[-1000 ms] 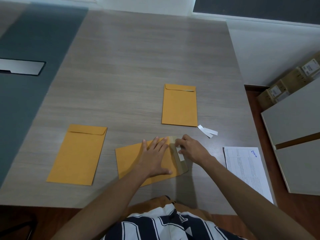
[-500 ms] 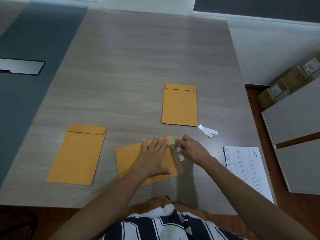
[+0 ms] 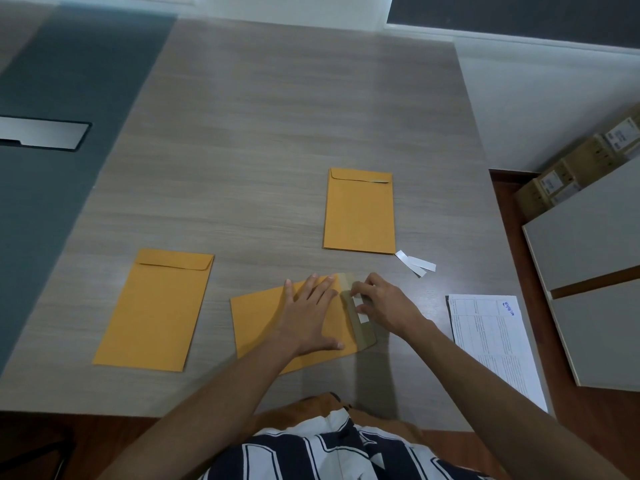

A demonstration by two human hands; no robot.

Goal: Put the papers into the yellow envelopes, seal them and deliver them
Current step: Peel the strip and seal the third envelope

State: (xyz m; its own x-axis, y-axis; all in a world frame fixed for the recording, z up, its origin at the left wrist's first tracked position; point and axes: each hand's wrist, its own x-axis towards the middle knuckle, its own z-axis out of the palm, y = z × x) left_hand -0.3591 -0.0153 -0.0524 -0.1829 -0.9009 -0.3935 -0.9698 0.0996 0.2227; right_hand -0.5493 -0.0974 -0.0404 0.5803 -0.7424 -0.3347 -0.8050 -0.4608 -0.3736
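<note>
A yellow envelope (image 3: 256,320) lies sideways near the table's front edge, its flap (image 3: 363,336) open to the right. My left hand (image 3: 308,317) presses flat on this envelope with straight fingers. My right hand (image 3: 384,303) pinches a white strip (image 3: 360,311) on the flap's glue line. A second yellow envelope (image 3: 156,310) lies at the left with its flap folded down. A third yellow envelope (image 3: 359,213) lies further back at the right. Printed papers (image 3: 495,341) lie at the table's right edge.
Two peeled white strips (image 3: 415,263) lie on the wooden table (image 3: 277,116) by the far envelope's corner. A metal cable hatch (image 3: 41,132) sits in the grey band at the left. Cardboard boxes (image 3: 575,171) and a grey cabinet (image 3: 595,271) stand on the right.
Almost nothing has moved. My right hand's fingers have shifted slightly on the white strip at the flap; my left hand stays pressed on the envelope.
</note>
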